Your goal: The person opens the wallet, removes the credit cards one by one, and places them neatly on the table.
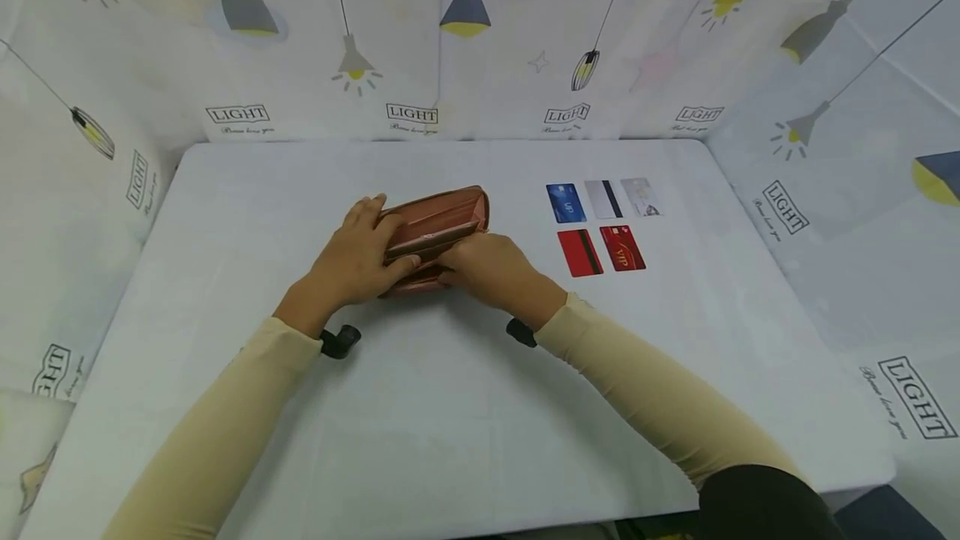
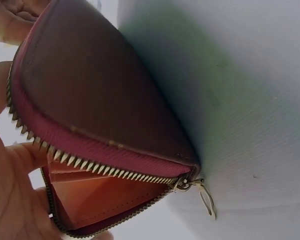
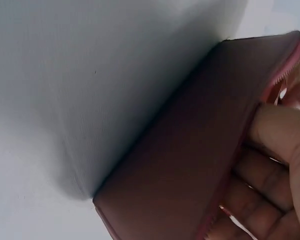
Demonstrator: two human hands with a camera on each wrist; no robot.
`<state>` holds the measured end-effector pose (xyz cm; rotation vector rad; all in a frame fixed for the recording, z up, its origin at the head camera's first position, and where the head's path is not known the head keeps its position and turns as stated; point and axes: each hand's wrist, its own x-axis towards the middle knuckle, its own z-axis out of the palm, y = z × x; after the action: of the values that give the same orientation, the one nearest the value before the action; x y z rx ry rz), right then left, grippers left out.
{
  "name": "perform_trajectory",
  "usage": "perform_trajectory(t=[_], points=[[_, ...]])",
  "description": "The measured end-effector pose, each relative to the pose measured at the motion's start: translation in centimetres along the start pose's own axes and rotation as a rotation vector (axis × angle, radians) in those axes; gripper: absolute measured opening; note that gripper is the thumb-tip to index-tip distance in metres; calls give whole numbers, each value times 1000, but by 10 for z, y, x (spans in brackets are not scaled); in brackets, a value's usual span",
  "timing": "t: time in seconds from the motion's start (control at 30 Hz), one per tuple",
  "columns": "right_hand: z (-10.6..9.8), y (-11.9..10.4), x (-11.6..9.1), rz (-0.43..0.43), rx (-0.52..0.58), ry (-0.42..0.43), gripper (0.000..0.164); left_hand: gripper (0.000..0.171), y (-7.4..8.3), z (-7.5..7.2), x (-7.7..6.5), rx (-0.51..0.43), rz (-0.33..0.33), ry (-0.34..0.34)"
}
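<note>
A brown zip-around wallet [image 1: 435, 219] stands unzipped on the white table, its orange-brown inside facing up. My left hand [image 1: 356, 252] grips its left end, the fingers on the far part and the thumb over the near part. Into the opening at the right end reaches my right hand [image 1: 491, 269], its fingertips hidden between the wallet's sides. The right wrist view shows the thumb [image 3: 277, 130] going inside and the other fingers bent behind the outer cover; whether they pinch anything is hidden. Brass zip teeth [image 2: 85, 162] and a zip pull [image 2: 206, 202] show in the left wrist view.
Right of the wallet lie several cards in two rows: a blue card [image 1: 566, 203], a silver card with a dark stripe [image 1: 600, 200] and a pale patterned card [image 1: 641, 197] behind, a red striped card [image 1: 576, 252] and a red VIP card [image 1: 622, 248] in front. Printed cloth surrounds the table [image 1: 420, 457].
</note>
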<state>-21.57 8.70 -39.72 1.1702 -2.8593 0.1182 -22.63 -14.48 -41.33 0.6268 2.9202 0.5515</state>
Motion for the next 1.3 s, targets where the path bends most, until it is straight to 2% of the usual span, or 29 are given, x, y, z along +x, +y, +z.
perform_trajectory(t=[0.17, 0.3, 0.5, 0.67, 1.03, 1.3], points=[[7, -1, 2, -72, -170, 66, 16, 69, 2, 3, 0, -18, -3, 5], [8, 0, 4, -67, -170, 62, 10, 70, 4, 6, -1, -26, -5, 19], [6, 0, 5, -63, -161, 42, 10, 63, 5, 13, -1, -32, 13, 59], [4, -2, -1, -61, -188, 20, 10, 64, 6, 18, 0, -53, 1, 55], [-6, 8, -15, -137, -232, 221, 5, 76, 6, 15, 0, -57, -2, 34], [-21, 15, -19, -106, -111, 284, 6, 88, -2, 9, -3, -74, -16, 21]])
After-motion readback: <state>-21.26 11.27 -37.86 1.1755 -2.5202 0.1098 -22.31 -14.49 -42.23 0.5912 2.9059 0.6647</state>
